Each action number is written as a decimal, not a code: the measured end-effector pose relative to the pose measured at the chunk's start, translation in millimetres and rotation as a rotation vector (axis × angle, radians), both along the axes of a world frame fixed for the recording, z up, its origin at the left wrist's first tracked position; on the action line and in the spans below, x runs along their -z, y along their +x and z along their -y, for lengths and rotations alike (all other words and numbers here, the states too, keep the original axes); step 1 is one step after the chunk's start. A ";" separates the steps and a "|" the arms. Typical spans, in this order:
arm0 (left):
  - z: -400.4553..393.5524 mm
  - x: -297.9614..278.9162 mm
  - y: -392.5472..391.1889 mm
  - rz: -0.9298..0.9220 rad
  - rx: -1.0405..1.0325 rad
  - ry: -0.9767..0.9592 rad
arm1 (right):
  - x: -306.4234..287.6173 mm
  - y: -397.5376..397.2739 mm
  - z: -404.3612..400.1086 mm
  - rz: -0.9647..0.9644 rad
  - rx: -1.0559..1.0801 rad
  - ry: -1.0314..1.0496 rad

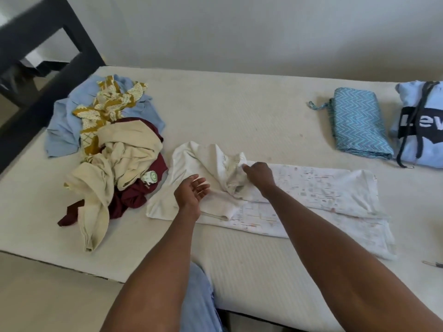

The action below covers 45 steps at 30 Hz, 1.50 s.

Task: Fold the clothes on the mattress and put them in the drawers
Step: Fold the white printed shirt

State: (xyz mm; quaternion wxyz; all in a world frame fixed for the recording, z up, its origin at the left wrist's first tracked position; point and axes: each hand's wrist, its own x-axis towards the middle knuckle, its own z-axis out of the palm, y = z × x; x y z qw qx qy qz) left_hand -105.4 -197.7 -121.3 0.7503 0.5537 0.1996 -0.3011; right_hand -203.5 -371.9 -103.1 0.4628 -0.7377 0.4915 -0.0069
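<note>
White printed garment (311, 188) on mattress (239, 104); right hand (260, 174) pinches it; left hand (191, 191) relaxed

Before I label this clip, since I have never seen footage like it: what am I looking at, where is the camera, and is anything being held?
There is no machine here: a person folds laundry with bare hands. The single picture comes from a camera worn on the head, looking down at a mattress. The right hand pinches a bunched part of a white printed shirt spread in front. The left hand hovers open, palm up, with no grip on anything. To the left lies an unfolded pile of clothes. At far right sit a folded zigzag cloth and a folded blue hoodie.
</note>
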 end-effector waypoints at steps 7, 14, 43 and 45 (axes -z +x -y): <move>-16.6 14.8 18.3 -0.185 0.090 -0.182 | -8.2 58.0 -18.4 0.210 0.418 0.502; -56.1 12.3 41.0 -0.324 0.302 -0.378 | -47.2 35.1 -101.1 0.077 -0.895 -0.061; -85.6 22.7 15.3 0.261 0.558 0.662 | 17.8 -100.4 -148.9 -0.132 -0.588 -0.643; -84.7 19.6 10.0 0.253 0.550 0.686 | 13.4 -115.3 -149.4 -0.233 -0.309 -0.445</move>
